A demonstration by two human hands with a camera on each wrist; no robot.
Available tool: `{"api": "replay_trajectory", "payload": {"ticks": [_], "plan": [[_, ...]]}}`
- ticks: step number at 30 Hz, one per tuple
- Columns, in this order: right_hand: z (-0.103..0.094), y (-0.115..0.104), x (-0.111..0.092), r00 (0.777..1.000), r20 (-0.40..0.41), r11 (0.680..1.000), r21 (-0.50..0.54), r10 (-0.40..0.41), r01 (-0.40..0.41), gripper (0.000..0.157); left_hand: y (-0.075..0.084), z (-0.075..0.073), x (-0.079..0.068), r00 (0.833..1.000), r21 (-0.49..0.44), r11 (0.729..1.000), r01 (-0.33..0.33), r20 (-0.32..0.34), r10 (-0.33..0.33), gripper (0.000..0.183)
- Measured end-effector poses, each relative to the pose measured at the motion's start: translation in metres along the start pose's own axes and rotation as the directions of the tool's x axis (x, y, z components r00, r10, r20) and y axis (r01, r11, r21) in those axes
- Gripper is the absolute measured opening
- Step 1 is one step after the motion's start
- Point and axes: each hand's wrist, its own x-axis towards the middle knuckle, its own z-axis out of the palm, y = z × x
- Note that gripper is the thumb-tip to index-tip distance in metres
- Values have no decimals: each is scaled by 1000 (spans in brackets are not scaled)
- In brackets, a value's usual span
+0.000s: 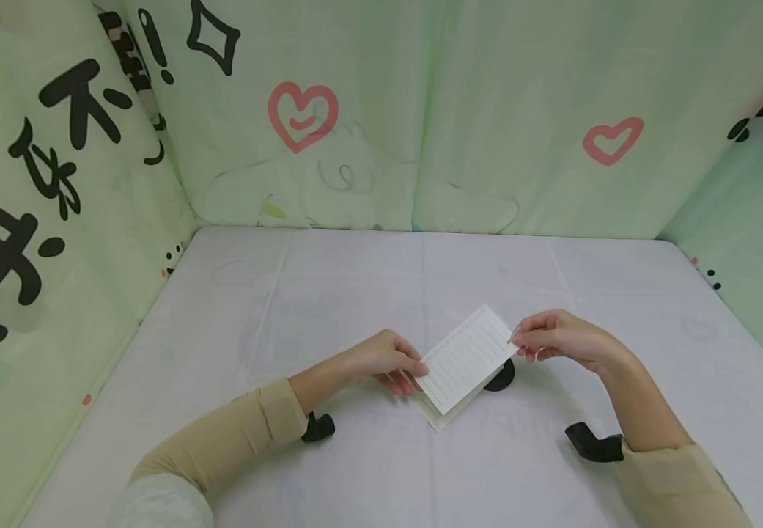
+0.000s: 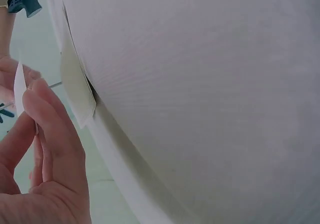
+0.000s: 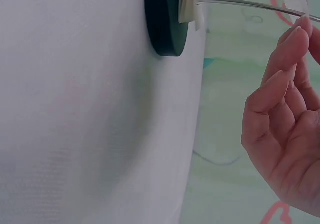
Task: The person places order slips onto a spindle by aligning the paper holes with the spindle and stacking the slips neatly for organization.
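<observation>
My left hand (image 1: pixel 391 361) pinches the left corner of a white lined sheet (image 1: pixel 467 359), thumb on top. At the opposite corner, my right hand (image 1: pixel 555 339) pinches the sheet's edge beside a thin metal rod (image 3: pixel 240 3). Whether those fingers also touch the rod, or the rod pierces the sheet, I cannot tell. The rod rises from a round black base (image 3: pixel 167 24) on the table. Beneath the held sheet, and apart from it, paler papers (image 2: pixel 77 86) lie on the base. In the left wrist view the held sheet appears edge-on between my fingers.
A white cloth covers the table (image 1: pixel 355 279). Pale green curtains (image 1: pixel 381 176) with hearts and black characters enclose its back and sides. Black wrist devices (image 1: pixel 595 444) sit below both forearms, close above the tabletop.
</observation>
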Motion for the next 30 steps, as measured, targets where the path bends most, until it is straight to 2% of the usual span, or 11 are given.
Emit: {"api": "replay_trajectory", "payload": {"ticks": [8,15,24,30], "plan": [[-2,13,11,995,21,994,-60,93,-92,25,-4,-3,5,993,-31,995,94,71,-92,11],[-1,20,20,985,41,983,-71,170,-167,20,-5,-2,7,982,-23,985,172,86,-169,9],[3,27,31,973,46,968,-124,225,-218,18,-9,-3,12,972,16,977,214,92,-215,9],[6,27,35,973,45,961,-172,228,-217,18,-12,-4,16,967,13,974,228,116,-227,9]]}}
